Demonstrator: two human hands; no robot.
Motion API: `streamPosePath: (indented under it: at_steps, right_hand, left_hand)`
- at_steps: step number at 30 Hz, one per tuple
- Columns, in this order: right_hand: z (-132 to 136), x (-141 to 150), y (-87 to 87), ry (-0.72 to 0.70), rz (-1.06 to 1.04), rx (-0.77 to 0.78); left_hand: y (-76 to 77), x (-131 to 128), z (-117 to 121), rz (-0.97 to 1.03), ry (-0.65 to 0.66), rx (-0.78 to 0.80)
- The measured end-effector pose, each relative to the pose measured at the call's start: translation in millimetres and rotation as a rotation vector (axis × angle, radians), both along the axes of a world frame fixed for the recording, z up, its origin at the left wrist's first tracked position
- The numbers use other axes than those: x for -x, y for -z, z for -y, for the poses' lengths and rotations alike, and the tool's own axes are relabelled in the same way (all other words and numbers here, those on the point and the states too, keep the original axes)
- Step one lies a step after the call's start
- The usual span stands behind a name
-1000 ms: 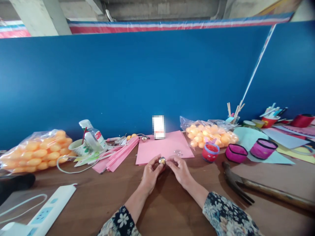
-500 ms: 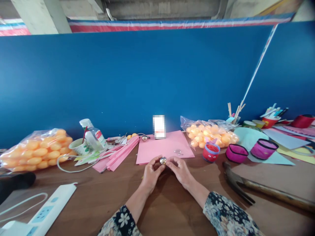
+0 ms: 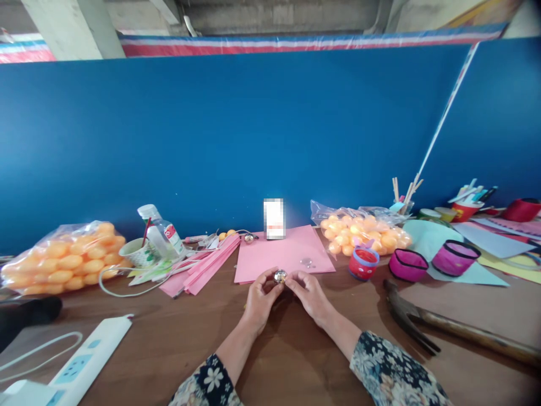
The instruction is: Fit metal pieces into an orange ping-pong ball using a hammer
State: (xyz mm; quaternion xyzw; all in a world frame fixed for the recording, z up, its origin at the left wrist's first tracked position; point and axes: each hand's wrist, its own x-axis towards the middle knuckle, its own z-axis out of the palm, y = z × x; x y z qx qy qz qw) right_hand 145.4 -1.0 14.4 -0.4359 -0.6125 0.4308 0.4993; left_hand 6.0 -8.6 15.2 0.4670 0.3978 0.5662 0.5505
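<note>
Both hands meet over the wooden table point(image 3: 177, 338) just in front of a pink paper sheet point(image 3: 281, 252). My left hand point(image 3: 258, 299) and my right hand point(image 3: 310, 293) pinch a small shiny metal bell point(image 3: 279, 276) between their fingertips. A small clear round piece point(image 3: 306, 262) lies on the pink sheet just beyond my right hand. Both forearms wear dark flowered sleeves.
Bags of orange balls lie at the left point(image 3: 59, 266) and right point(image 3: 363, 231). Pink paper strips point(image 3: 207, 265), a plastic bottle point(image 3: 160, 234), a paper cup point(image 3: 137, 252), a power strip point(image 3: 80, 366), a red cup point(image 3: 362, 263), two magenta cups point(image 3: 431, 260) and a hammer point(image 3: 426, 327) surround the hands. A blue board point(image 3: 253, 135) stands behind.
</note>
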Motion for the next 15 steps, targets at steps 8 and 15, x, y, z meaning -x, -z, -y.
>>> streamPosePath:
  at_steps: [8, 15]
  right_hand:
    - [-1.3, 0.1, 2.9, 0.004, 0.014, -0.003]
    - [-0.8, 0.1, 2.0, 0.000, 0.028, -0.012]
  left_hand:
    - [0.5, 0.0, -0.2, 0.002, -0.008, -0.005]
    - [0.0, -0.2, -0.2, 0.018, -0.018, 0.002]
